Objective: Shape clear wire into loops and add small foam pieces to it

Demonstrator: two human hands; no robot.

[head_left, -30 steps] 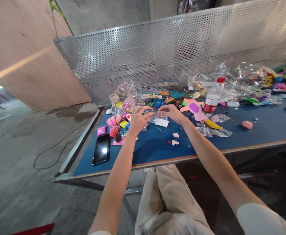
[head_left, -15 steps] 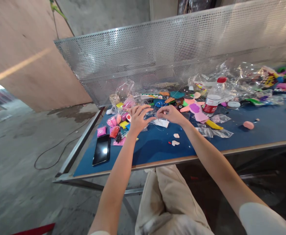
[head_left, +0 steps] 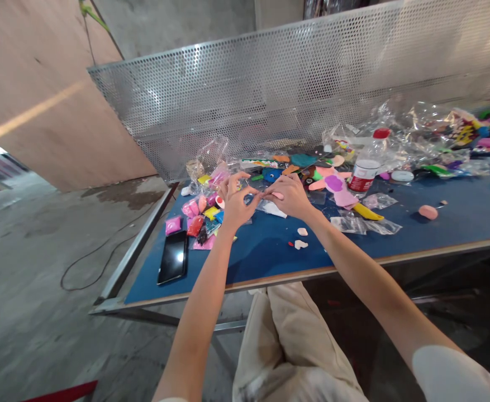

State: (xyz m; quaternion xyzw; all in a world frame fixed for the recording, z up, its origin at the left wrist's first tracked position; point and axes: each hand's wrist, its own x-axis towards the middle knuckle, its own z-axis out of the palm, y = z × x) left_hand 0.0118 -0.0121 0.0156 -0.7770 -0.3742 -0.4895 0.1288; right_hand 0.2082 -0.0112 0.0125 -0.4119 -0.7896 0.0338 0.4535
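Above the blue tabletop, my left hand has its thumb and forefinger closed together at the tips; what lies between them is too small to make out. Its fingertips meet those of my right hand, whose fingers are closed on a small pink piece of modelling clay. Under the right hand lies a white wrapper, partly hidden. Closer to the table's front edge are a pale lump of clay, a second white lump and a tiny red bit.
Left of my hands are a black phone and several bagged clay packets. To the right stand a bottle with a red cap, a pink and purple clay figure and a pink lump. A perforated metal panel borders the back.
My right hand has moved left, so the fingertips of both hands now meet. My left thumb and forefinger, apart before, have closed. The pink clay shows more clearly.
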